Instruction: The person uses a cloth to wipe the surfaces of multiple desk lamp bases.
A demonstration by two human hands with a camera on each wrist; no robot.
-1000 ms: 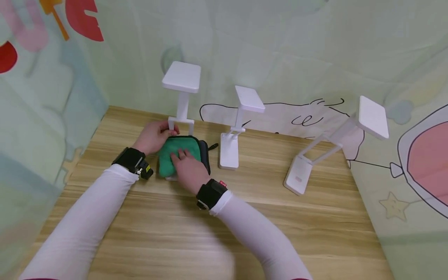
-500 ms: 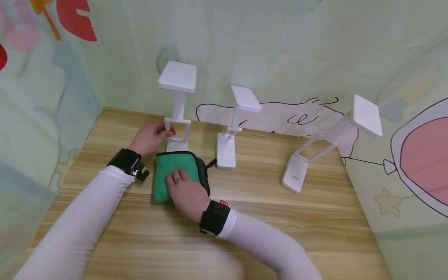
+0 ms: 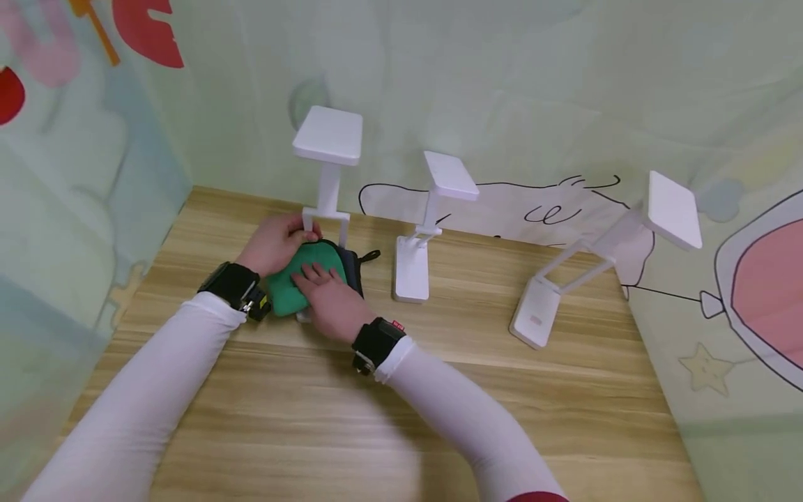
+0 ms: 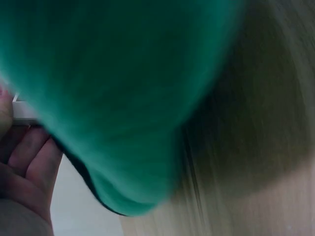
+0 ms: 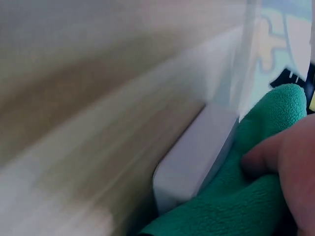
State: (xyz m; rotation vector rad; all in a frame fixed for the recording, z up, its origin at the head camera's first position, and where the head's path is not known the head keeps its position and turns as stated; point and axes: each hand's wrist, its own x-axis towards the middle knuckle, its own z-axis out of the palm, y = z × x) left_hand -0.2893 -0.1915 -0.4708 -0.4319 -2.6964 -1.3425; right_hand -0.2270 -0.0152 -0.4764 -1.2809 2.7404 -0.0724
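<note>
My left hand [image 3: 271,244] grips the lower arm of the leftmost white desk lamp [image 3: 330,137], which stands upright near the wall. Over that lamp's base lies a green cloth [image 3: 290,287] with black edging, a dark part and a small loop. My right hand [image 3: 337,304] presses it down with fairly straight fingers. In the right wrist view, a corner of the white base [image 5: 202,152] shows beside the cloth, and the thumb pushes into the fabric. Green cloth [image 4: 123,108] fills much of the left wrist view, with the left hand's curled fingers [image 4: 34,157] behind it.
A second white lamp [image 3: 411,270] stands just right of the cloth. Farther right is a third lamp [image 3: 535,314], its head tilted. A printed fabric wall [image 3: 514,90] borders the wooden table [image 3: 351,432] at the back and sides.
The cloth and my right hand slid toward me, baring part of the lamp's base, then moved back up over it. My left hand kept its grip on the lamp's arm.
</note>
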